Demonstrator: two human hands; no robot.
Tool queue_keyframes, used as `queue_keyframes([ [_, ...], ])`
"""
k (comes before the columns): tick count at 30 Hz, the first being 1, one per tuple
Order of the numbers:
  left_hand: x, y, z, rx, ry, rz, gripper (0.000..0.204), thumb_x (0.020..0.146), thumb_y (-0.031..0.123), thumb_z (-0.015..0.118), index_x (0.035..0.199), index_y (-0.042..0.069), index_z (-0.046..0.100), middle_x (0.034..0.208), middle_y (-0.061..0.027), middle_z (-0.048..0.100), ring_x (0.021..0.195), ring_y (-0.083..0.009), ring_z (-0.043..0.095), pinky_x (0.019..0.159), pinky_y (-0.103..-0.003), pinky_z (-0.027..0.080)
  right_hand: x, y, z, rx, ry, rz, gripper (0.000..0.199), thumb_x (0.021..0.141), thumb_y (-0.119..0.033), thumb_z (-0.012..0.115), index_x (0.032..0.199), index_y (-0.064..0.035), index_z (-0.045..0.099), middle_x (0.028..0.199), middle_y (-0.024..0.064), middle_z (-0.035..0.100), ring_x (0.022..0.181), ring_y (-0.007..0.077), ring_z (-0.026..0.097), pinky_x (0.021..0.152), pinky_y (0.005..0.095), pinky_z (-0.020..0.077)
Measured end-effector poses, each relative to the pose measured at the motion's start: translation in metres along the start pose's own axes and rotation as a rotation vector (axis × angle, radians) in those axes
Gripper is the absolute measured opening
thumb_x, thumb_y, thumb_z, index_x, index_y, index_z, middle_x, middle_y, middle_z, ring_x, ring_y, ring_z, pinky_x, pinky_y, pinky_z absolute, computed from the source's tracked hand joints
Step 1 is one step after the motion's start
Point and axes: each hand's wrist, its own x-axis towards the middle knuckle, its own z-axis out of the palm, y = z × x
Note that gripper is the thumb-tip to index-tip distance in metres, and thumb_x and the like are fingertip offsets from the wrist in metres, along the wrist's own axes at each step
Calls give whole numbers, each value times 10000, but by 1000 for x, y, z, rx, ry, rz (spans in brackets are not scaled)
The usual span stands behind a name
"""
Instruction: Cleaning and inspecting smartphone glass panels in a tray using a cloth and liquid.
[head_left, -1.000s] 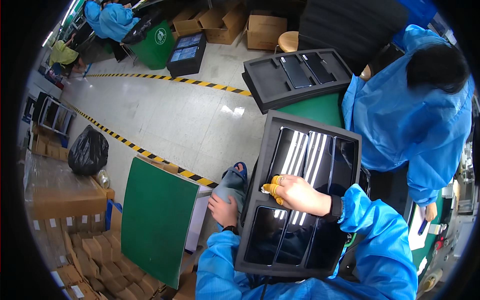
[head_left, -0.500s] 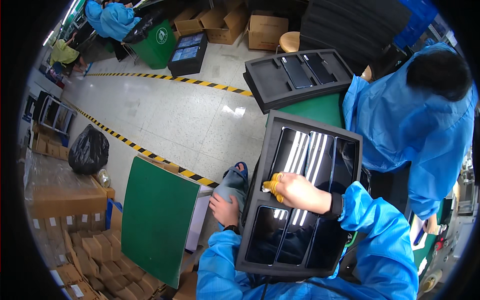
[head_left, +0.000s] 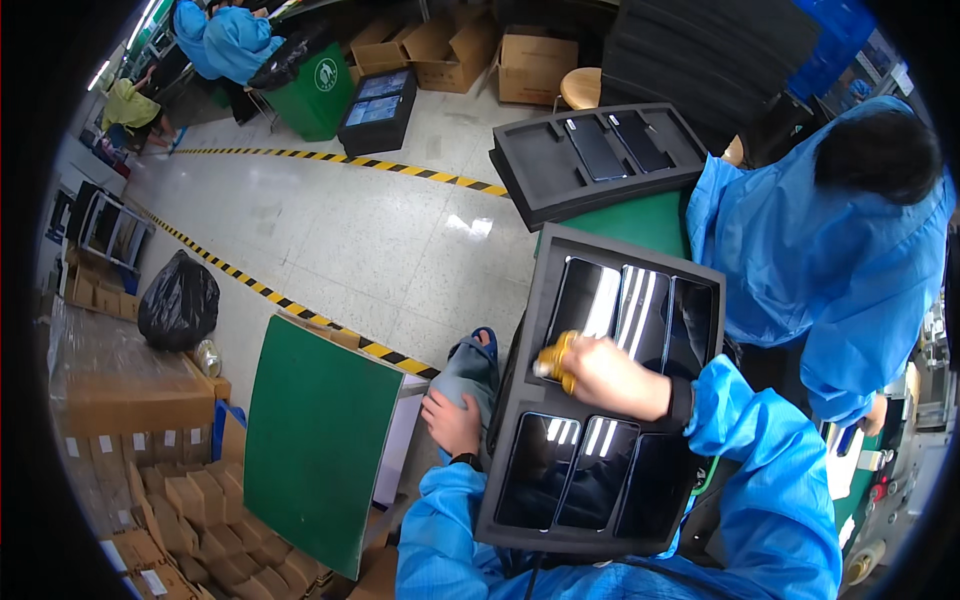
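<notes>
My right hand [head_left: 615, 378] wears yellow finger cots and is closed in a pinch over a black foam tray [head_left: 527, 396]. A small white wipe [head_left: 542, 369] pokes out at its fingertips. Glossy black phones, screens up, lie in the tray's slots in two rows; one phone [head_left: 588, 300] is just beyond my hand, another phone [head_left: 538, 475] lies nearer me. The hand and wrist cover part of the tray's middle. My left hand [head_left: 453, 422] rests on my knee, fingers spread and holding nothing.
A second foam tray [head_left: 540, 160] with two phones stands beyond, on a green tabletop. A co-worker in a blue smock [head_left: 800, 240] sits at the right. To my left are a green board [head_left: 315, 440] and cardboard boxes [head_left: 130, 390]. Striped tape [head_left: 270, 292] crosses the floor.
My right hand has shifted slightly right and away from me, off the tray's left edge, still pinching. The co-worker's hand at the right has moved a little. My left hand stays put.
</notes>
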Motion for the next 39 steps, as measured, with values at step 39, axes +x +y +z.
queue_keyframes([
  [39, -1, 6, -6, 37, -15, -10, 530, 787, 382, 577, 1150, 6, 489, 1010, -153, 502, 938, -322, 541, 734, -405, 512, 21, 99, -29, -261, 267, 249, 170, 677, -44, 648, 841, -1, 638, 810, 189, 624, 753, 337, 638, 705, 398, 525],
])
